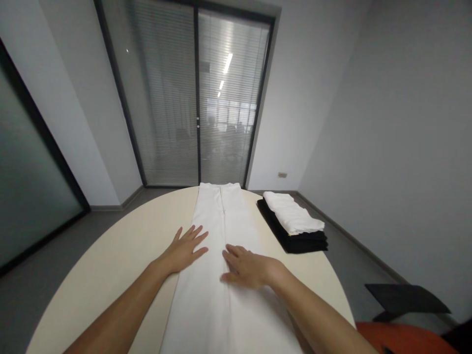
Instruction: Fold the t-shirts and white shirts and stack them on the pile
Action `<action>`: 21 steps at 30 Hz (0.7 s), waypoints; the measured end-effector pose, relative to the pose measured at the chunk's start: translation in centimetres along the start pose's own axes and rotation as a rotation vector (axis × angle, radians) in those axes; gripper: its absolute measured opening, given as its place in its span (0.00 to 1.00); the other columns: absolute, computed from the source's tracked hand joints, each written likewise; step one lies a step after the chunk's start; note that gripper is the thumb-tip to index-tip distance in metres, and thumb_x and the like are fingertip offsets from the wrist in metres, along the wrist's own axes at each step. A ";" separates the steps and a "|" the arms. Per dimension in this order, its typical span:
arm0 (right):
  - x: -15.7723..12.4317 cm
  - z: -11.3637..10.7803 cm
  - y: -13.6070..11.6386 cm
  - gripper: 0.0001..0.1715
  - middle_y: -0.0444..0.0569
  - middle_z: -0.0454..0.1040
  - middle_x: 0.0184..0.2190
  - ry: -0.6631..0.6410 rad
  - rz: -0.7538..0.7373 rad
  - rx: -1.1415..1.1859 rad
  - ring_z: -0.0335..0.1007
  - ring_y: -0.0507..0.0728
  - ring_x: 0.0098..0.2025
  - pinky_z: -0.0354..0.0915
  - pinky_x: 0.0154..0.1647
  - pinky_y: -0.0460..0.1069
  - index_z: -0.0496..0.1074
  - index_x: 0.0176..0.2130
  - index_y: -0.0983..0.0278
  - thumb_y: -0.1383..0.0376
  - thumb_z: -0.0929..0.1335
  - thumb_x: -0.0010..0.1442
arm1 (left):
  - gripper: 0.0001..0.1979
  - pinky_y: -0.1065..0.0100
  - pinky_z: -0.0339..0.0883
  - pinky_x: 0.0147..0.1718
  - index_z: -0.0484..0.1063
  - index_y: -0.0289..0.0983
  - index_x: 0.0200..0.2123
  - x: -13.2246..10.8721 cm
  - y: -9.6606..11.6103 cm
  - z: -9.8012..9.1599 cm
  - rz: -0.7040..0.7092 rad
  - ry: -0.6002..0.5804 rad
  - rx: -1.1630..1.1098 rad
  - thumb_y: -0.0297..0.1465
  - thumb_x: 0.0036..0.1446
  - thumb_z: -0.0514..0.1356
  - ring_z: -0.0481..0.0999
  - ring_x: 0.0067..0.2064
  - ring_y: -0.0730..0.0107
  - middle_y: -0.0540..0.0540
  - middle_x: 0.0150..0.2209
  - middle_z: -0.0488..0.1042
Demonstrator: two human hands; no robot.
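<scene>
A pair of white trousers [206,295] lies lengthwise on the round cream table [121,250], its waistband at the far edge and a seam line running down between the two legs. On the left edge of the fabric rests my left hand [186,250], fingers spread, holding nothing. My right hand [245,266] is over the right trouser leg, near the middle line, with its fingers apart and nothing in them. The near end of the trousers runs out of view at the bottom.
At the table's right side, a folded white garment [293,214] sits on a stack of folded black cloth [306,243]. Beyond the right edge stands a chair with an orange seat [398,339] and black armrest [407,298]. Glass doors with blinds [169,98] are behind the table.
</scene>
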State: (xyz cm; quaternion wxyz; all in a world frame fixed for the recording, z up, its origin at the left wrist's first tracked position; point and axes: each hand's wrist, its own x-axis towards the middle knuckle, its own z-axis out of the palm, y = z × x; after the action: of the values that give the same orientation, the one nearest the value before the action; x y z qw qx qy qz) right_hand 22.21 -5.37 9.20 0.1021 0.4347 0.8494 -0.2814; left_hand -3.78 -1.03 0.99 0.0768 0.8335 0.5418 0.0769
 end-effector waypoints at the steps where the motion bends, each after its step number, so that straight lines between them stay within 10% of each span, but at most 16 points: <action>1: 0.2 0.2 -0.2 0.51 0.62 0.34 0.74 -0.025 0.026 0.003 0.29 0.70 0.74 0.40 0.70 0.69 0.42 0.73 0.67 0.41 0.58 0.66 | 0.31 0.39 0.35 0.68 0.60 0.46 0.67 0.2 -0.2 0.0 -0.007 0.041 0.017 0.52 0.67 0.48 0.50 0.72 0.49 0.44 0.71 0.53; 8: 4.0 1.6 2.2 0.52 0.52 0.23 0.74 0.103 0.000 -0.011 0.15 0.62 0.74 0.20 0.71 0.66 0.30 0.73 0.66 0.38 0.51 0.67 | 0.19 0.53 0.62 0.59 0.73 0.39 0.56 0.3 -0.1 -0.8 -0.028 0.302 -0.006 0.39 0.66 0.53 0.73 0.57 0.55 0.40 0.57 0.75; 15: 3.1 1.1 2.0 0.35 0.64 0.57 0.68 0.348 -0.112 -0.136 0.52 0.70 0.69 0.51 0.65 0.63 0.60 0.67 0.67 0.51 0.62 0.68 | 0.30 0.53 0.50 0.67 0.66 0.40 0.64 -1.2 0.4 -0.9 0.067 0.025 -0.094 0.48 0.64 0.53 0.57 0.69 0.53 0.40 0.69 0.60; 21: -0.6 0.4 -1.3 0.27 0.45 0.78 0.37 -0.066 -0.250 -0.044 0.72 0.56 0.35 0.62 0.36 0.47 0.76 0.47 0.58 0.53 0.77 0.50 | 0.31 0.53 0.49 0.68 0.65 0.39 0.64 -1.2 0.2 -1.4 0.043 -0.033 -0.110 0.48 0.63 0.54 0.54 0.71 0.52 0.40 0.70 0.57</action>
State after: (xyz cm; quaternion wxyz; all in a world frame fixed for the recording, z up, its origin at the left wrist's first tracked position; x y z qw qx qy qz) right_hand 21.48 -6.56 9.63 0.1039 0.3135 0.8991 -0.2873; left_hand -4.33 -2.17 2.32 0.1298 0.8406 0.5172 0.0945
